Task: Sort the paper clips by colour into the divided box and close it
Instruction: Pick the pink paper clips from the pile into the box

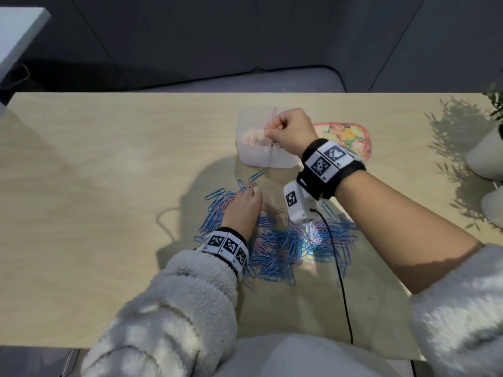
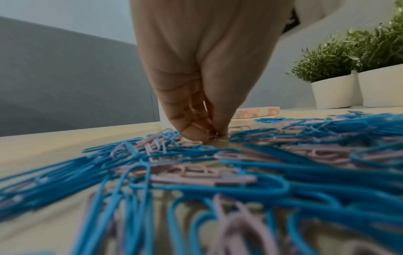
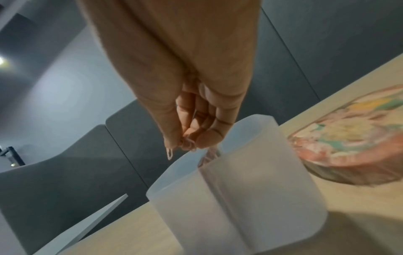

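Note:
A frosted, divided box (image 1: 254, 159) (image 3: 240, 198) stands open mid-table, pink clips (image 1: 254, 137) heaped in its left compartment. My right hand (image 1: 272, 131) (image 3: 189, 139) hovers over the box rim, pinching a few pink paper clips (image 1: 268, 126) (image 3: 187, 144). A mixed pile of blue and pink paper clips (image 1: 283, 240) (image 2: 218, 172) spreads across the table in front of me. My left hand (image 1: 249, 193) (image 2: 209, 132) reaches into the pile's far left part, fingertips together on a pink clip (image 2: 196, 142) against the table. The box's floral lid (image 1: 345, 137) (image 3: 353, 145) lies right of the box.
Two white pots with green plants (image 1: 487, 156) (image 2: 333, 93) stand at the table's right edge. A black cable (image 1: 340, 268) runs from my right wrist camera (image 1: 295, 202) across the pile to the near table edge. A grey sofa (image 1: 245, 36) lies beyond the table.

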